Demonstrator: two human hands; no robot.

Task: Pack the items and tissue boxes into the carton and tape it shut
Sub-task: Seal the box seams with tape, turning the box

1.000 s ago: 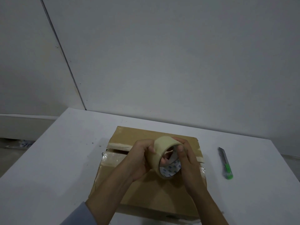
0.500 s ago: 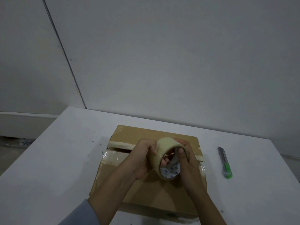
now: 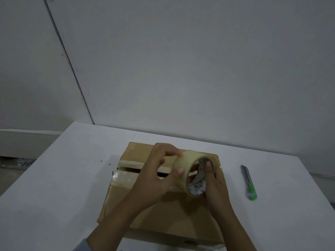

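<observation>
Over carton (image 3: 159, 212), mid-table toward near edge: tape roll (image 3: 188, 173) held up in both hands, clear of the cardboard as far as can be told. Right hand (image 3: 215, 185) grips roll from its right side, fingertip hooked inside the core. Left hand (image 3: 154, 178) on roll's outer face, thumb pressed on the tape band, fingers curled loosely above, looks like picking for the free end. No loose tape tail visible.

Carton flaps folded down, dark gap along centre seam (image 3: 145, 171) not yet covered. Old clear tape remnant at seam's left end. Contents hidden; packing judged done, taping step just starting.

Box cutter (image 3: 249, 183) flat on table (image 3: 54, 196) right of carton, well apart, untouched.

Next move, as judged:
- lift tape end with a nail, peel a starter length
- anchor it on the carton's side wall at one end of the seam, run along seam, press flat
- cut with the cutter

Risks: end splits or re-sticks to roll; flaps may spring apart without one hand holding them down.
</observation>
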